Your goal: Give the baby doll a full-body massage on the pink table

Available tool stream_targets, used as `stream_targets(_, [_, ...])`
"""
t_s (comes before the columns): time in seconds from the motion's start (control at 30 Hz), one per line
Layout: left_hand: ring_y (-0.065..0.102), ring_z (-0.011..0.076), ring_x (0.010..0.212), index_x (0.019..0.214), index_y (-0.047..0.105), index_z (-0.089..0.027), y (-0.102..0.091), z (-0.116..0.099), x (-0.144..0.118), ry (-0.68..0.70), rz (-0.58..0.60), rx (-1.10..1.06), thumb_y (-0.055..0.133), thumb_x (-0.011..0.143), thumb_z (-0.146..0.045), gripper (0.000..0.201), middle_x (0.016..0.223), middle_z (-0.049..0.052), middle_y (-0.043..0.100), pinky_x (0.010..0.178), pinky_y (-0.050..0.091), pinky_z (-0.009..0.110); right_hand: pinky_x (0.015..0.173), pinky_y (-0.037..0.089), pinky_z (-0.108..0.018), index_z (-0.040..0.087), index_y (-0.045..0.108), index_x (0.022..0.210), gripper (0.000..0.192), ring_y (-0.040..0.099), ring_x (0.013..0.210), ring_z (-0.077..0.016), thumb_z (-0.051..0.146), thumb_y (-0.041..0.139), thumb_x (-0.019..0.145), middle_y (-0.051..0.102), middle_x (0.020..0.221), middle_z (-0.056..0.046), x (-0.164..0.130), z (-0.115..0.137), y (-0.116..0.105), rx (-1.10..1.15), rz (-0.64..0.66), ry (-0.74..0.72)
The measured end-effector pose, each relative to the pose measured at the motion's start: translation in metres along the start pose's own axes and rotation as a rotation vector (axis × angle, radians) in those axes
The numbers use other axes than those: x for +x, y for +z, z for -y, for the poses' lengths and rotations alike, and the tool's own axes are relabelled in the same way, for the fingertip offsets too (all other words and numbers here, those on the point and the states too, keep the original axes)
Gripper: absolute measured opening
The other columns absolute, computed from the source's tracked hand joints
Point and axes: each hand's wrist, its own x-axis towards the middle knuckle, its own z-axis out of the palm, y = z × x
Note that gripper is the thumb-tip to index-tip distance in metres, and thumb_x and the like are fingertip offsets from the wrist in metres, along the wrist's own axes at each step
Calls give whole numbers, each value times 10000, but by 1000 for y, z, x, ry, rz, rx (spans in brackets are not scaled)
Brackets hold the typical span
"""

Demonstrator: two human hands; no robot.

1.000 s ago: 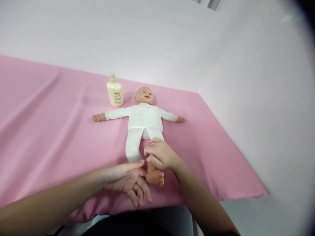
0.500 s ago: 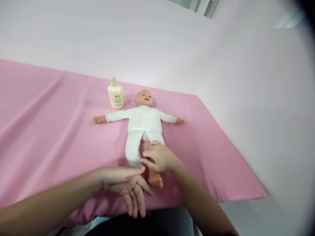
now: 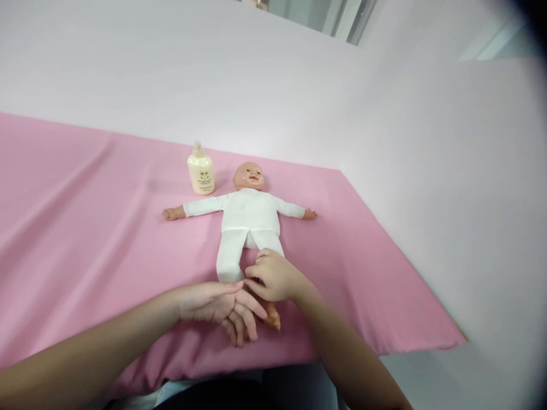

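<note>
A: Pink cloth (image 3: 85,239) covers the whole work surface. Smooth, slightly glossy fabric with long soft creases on the left; its near edge hangs over the front.

B: Hands?

A: Left hand (image 3: 217,307) lies nearest, palm half up, fingers loosely spread and open, touching the cloth right against the doll's bare foot (image 3: 272,319). It holds nothing. Right hand (image 3: 273,277) is just beyond, fingers curled closed around the doll's lower leg, thumb tip meeting the left hand's fingers.

B: Doll position?

A: Doll (image 3: 248,213) lies flat on its back mid-cloth, arms straight out sideways, head toward the wall. Hard, shiny plastic head, hands and foot; soft body in a white knit top and trousers.

B: Anything else?

A: Lotion bottle (image 3: 200,172) stands upright just beside the head: squat, rounded, cream-coloured plastic, small printed label, narrow cap. Farther back is a plain, matte pale wall (image 3: 256,68), with a window frame sliver (image 3: 342,17) at the top.
</note>
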Motion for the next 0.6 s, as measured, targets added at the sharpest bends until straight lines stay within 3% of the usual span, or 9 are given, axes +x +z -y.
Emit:
stream_targets(0.27, [616, 246, 861, 1298, 455, -94, 1, -11, -1, 86, 48, 37, 363, 866, -593, 667, 1081, 154, 624, 789, 459, 403, 674, 280, -283, 183, 560, 627, 332, 348, 525, -109, 312, 419, 897, 586, 573, 18, 2, -5, 4, 14, 33, -41])
stream_targets(0.43, [612, 264, 910, 1325, 415, -106, 1, -23, -7, 122, 70, 113, 399, 852, -591, 678, 1117, 158, 601, 830, 451, 434, 624, 293, -267, 168, 552, 629, 288, 342, 513, -107, 340, 492, 851, 547, 531, 17, 3, -6, 6, 16, 71, -1])
stream_targets(0.6, [599, 237, 893, 1296, 455, -117, -10, -35, -17, 183, -112, 167, 473, 820, -581, 666, 1108, 144, 601, 765, 475, 348, 726, 355, -282, 172, 568, 675, 232, 448, 590, -118, 243, 466, 870, 576, 614, 5, 4, -5, 4, 93, -56, 91])
